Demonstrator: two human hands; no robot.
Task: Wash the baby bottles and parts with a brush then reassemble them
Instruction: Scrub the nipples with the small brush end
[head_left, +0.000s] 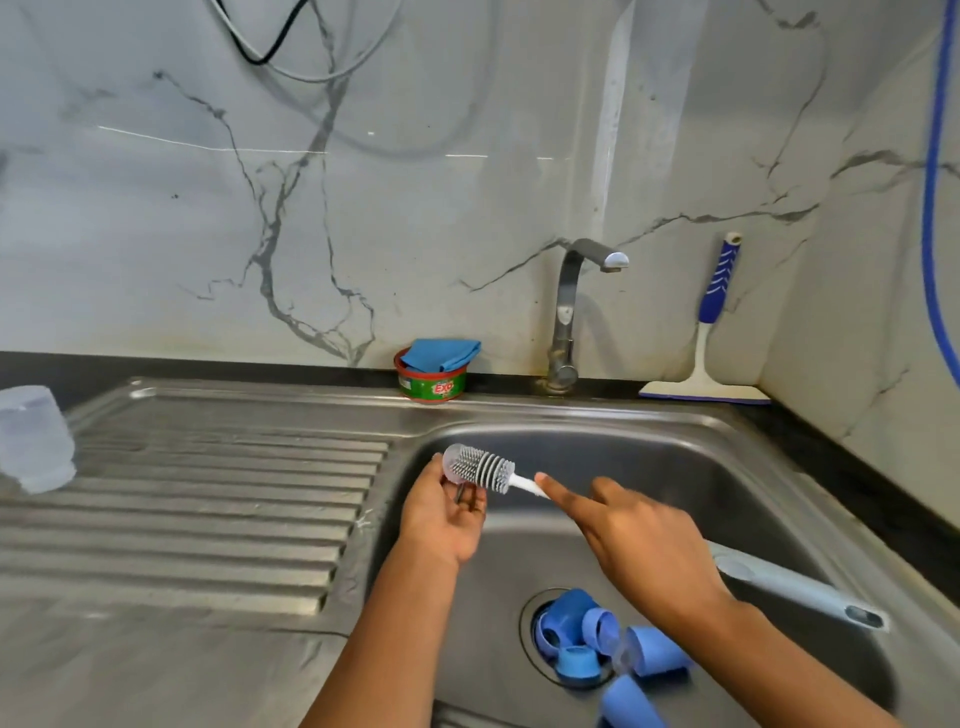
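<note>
While our left hand cups what looks like a clear teat, fingers loosely curled, our right hand pinches the bottle brush scrubbing it; next we need the blue caps.

Steel sink with ribbed drainboard. Grey tap behind basin. Green-red soap tub holding blue cloth. Blue-handled squeegee leaning against marble wall.
</note>
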